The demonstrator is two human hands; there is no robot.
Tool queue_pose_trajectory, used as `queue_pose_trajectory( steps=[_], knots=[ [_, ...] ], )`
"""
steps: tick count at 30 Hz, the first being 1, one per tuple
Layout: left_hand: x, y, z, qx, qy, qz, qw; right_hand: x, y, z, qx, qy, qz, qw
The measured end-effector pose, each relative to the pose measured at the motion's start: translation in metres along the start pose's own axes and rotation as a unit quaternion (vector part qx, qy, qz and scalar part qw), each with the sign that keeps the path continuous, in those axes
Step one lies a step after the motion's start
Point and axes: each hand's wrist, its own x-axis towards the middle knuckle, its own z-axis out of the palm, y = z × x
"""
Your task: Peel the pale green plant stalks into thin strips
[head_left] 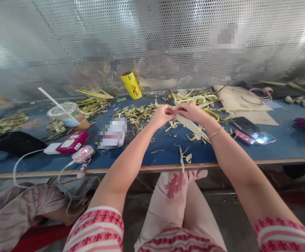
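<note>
My left hand [164, 114] and my right hand [191, 111] meet over the middle of the table, fingertips pinched together. Between them is the upper end of a long, pale, flat plant strip [191, 126], which slants down to the right under my right wrist. Its exact kind I cannot make out. Just behind my hands lies a heap of greenish-yellow peelings [197, 98], and to the left are curled plant scraps [138, 115]. Thin pale shreds [182, 155] lie at the table's front edge, one hanging over it.
A yellow tube [131, 85] leans near the perforated metal wall [184, 31]. On the left stand a plastic cup with a straw [65, 113], a magenta pack [73, 141] and cables. A phone [254, 130] and brown paper [241, 99] lie right. Someone's legs [29, 206] show at lower left.
</note>
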Motion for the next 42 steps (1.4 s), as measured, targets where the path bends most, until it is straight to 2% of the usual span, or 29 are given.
queue_pose_trajectory(
  steps=[5, 11, 14, 19, 22, 34, 42],
  knots=[
    [-0.001, -0.0003, 0.0032, 0.023, 0.036, 0.037, 0.998, 0.0002, -0.0002, 0.0052, 0.055, 0.023, 0.008, 0.998],
    [-0.0009, -0.0019, 0.0066, 0.015, 0.057, 0.049, 0.997, 0.0026, 0.0007, 0.0084, 0.092, 0.039, 0.021, 0.995],
    [-0.0011, -0.0002, 0.007, -0.017, 0.056, 0.017, 0.998, 0.0026, 0.0011, 0.0067, 0.122, 0.035, 0.027, 0.992],
    [-0.0035, 0.0056, 0.0076, -0.138, 0.024, -0.09, 0.986, 0.0028, 0.0007, 0.0039, 0.146, 0.025, 0.027, 0.989],
    [-0.0036, 0.0057, 0.0078, -0.167, 0.016, -0.115, 0.979, 0.003, 0.0012, 0.0037, 0.146, 0.022, 0.02, 0.989],
    [-0.0011, -0.0003, 0.0088, -0.151, 0.031, -0.083, 0.985, 0.0027, -0.0041, 0.0078, 0.136, 0.045, 0.018, 0.989],
    [-0.003, 0.0022, 0.0082, -0.137, 0.007, -0.095, 0.986, 0.0012, -0.0018, 0.0024, 0.147, 0.038, 0.018, 0.988]
  ],
)
